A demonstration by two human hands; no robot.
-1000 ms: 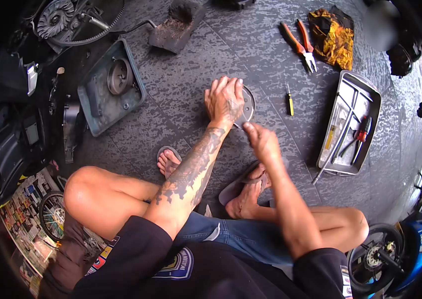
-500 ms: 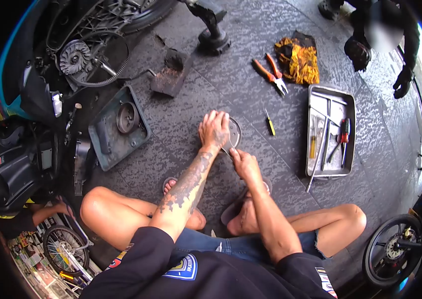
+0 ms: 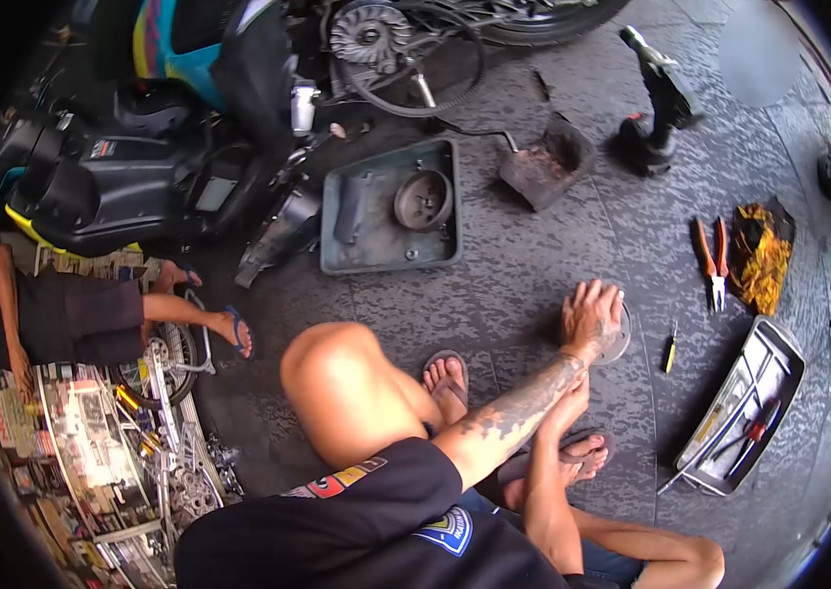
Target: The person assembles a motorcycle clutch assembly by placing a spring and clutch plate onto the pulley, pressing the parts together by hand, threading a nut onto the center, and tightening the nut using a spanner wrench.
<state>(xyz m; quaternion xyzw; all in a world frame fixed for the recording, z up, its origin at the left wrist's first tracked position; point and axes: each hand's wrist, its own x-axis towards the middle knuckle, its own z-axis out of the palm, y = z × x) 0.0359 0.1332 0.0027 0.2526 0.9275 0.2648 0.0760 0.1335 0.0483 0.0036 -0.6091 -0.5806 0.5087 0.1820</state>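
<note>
A round flat metal disc (image 3: 616,340) lies on the dark floor in front of me. My left hand (image 3: 590,322) is closed over its left side, with the fingers bent across it and covering much of it. My right hand (image 3: 568,401) is closed just below, close to my left wrist. Whatever it grips is hidden behind my left forearm. Right of the disc lies a small yellow-handled screwdriver (image 3: 670,351). Farther right are orange-handled pliers (image 3: 713,263) beside a black and yellow rag (image 3: 762,260).
A metal tool tray (image 3: 790,378) stands at the right. Upper left, a grey tray (image 3: 334,236) bears a round metal drum (image 3: 422,200). Near it are a rusty metal pan (image 3: 545,169) and a partly dismantled scooter (image 3: 91,196). At far left is another person's leg (image 3: 180,310).
My view has turned to the left, so the floor items sit farther right. The thin curved metal piece seen at my right hand is now hidden. My left hand stays on the disc.
</note>
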